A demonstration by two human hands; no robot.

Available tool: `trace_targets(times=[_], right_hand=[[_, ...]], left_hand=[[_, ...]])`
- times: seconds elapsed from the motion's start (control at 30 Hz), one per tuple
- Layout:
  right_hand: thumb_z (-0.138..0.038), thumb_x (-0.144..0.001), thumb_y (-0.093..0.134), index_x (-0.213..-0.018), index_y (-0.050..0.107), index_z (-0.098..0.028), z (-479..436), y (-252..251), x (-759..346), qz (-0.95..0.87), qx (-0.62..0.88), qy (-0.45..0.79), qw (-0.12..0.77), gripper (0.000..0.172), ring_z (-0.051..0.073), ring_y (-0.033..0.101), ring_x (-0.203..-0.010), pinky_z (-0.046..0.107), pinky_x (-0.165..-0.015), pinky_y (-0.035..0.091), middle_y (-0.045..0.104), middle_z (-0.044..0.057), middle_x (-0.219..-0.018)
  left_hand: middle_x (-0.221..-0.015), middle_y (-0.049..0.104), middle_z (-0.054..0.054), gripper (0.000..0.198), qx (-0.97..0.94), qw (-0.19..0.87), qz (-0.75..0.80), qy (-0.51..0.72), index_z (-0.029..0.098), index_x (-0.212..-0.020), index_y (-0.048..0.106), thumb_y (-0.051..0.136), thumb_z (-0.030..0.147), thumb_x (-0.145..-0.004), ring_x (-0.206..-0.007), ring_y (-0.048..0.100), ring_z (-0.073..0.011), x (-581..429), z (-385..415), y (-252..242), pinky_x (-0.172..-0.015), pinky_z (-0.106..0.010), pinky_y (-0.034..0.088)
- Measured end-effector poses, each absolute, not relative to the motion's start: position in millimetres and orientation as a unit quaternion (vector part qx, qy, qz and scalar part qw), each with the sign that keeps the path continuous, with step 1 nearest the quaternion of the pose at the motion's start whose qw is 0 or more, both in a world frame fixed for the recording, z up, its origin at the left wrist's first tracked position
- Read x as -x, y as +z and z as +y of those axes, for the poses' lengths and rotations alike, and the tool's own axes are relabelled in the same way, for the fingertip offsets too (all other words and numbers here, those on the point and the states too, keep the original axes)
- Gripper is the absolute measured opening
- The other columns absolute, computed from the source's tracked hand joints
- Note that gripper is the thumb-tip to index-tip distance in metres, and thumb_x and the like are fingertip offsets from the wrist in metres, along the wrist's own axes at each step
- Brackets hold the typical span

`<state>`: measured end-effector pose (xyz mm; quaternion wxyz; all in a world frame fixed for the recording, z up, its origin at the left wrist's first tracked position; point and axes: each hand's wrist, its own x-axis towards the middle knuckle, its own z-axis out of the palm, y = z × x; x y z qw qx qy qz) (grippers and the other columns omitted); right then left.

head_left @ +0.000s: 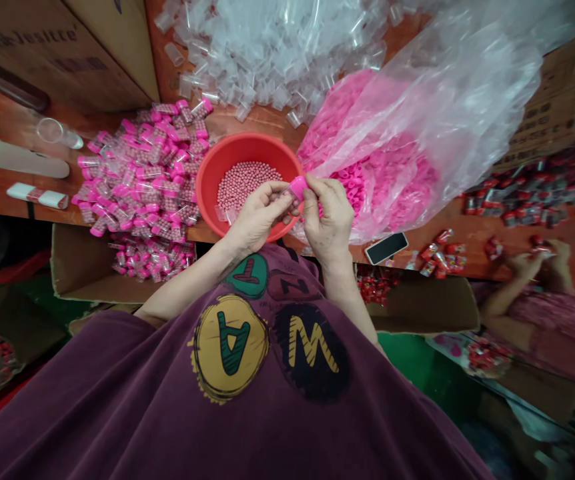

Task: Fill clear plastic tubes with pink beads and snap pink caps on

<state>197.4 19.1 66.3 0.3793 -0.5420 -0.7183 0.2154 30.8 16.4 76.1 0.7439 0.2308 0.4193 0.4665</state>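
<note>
Over the right rim of a red bowl, my left hand grips a small clear bottle filled with pink beads. A bright pink cap sits on the bottle's end, and the fingers of my right hand pinch it. Loose pink beads lie in the bowl, along with a couple of clear pieces at its near side. To the left is a heap of filled, pink-capped bottles. On the right, a clear plastic bag holds many pink caps.
Empty clear bottles are piled at the back. A cardboard box stands back left, near a white bottle. A phone lies at the front edge. A co-worker's hands handle small red items on the right.
</note>
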Motion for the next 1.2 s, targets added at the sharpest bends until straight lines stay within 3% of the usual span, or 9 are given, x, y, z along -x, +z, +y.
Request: trace_targets(times=[0.17,0.37,0.57,0.83,1.0,1.2], right_hand=[[-0.051,-0.116,0.048,-0.141,0.074,-0.026,17,70,-196,-0.711,0.549,0.235,0.371,0.043,0.029,0.073,-0.121,0.058,-0.112,0.063,0.078,0.012,-0.126],[-0.056,-0.115,0.052,-0.142,0.073,-0.028,15,77,-190,-0.693,0.549,0.279,0.375,0.044,0.026,0.076,-0.114,0.052,-0.104,0.067,0.079,0.009,-0.128],[-0.049,-0.115,0.054,-0.142,0.072,-0.026,11,73,-180,-0.706,0.534,0.270,0.380,0.040,0.026,0.076,-0.114,0.052,-0.104,0.066,0.080,0.010,-0.125],[-0.043,-0.116,0.050,-0.139,0.073,-0.028,10,77,-180,-0.742,0.519,0.236,0.352,0.036,0.027,0.073,-0.113,0.054,-0.106,0.063,0.079,0.009,-0.120],[-0.044,-0.115,0.051,-0.142,0.071,-0.025,9,78,-182,-0.773,0.505,0.234,0.305,0.039,0.030,0.071,-0.115,0.055,-0.107,0.062,0.078,0.012,-0.121],[-0.051,-0.113,0.053,-0.149,0.067,-0.023,10,66,-186,-0.764,0.530,0.256,0.264,0.048,0.034,0.070,-0.124,0.061,-0.115,0.059,0.077,0.015,-0.130]], left_hand=[[-0.094,0.074,-0.003,0.033,-0.243,0.747,0.423,0.451,0.023,-0.107,0.066,0.089,0.043,-0.095,-0.081,0.073,-0.0143,-29,19,72,-0.071,-0.029,0.058],[-0.093,0.070,0.000,0.045,-0.369,0.650,0.477,0.463,0.024,-0.103,0.066,0.100,0.018,-0.073,-0.092,0.071,-0.0178,-33,17,62,-0.089,-0.035,0.061],[-0.075,0.060,0.003,0.032,-0.492,0.524,0.553,0.421,0.023,-0.082,0.058,0.090,0.017,-0.083,-0.068,0.052,-0.0136,-24,16,53,-0.073,-0.033,0.046],[-0.068,0.058,0.003,0.028,-0.526,0.480,0.563,0.419,0.024,-0.077,0.053,0.079,0.016,-0.083,-0.063,0.045,-0.0131,-25,17,53,-0.065,-0.032,0.031],[-0.066,0.055,0.003,0.029,-0.512,0.480,0.579,0.416,0.025,-0.074,0.053,0.079,0.014,-0.078,-0.063,0.042,-0.0142,-23,14,45,-0.067,-0.033,0.032],[-0.074,0.061,0.002,0.022,-0.492,0.526,0.568,0.397,0.024,-0.085,0.065,0.085,0.019,-0.079,-0.068,0.049,-0.0153,-20,17,40,-0.074,-0.033,0.042]])
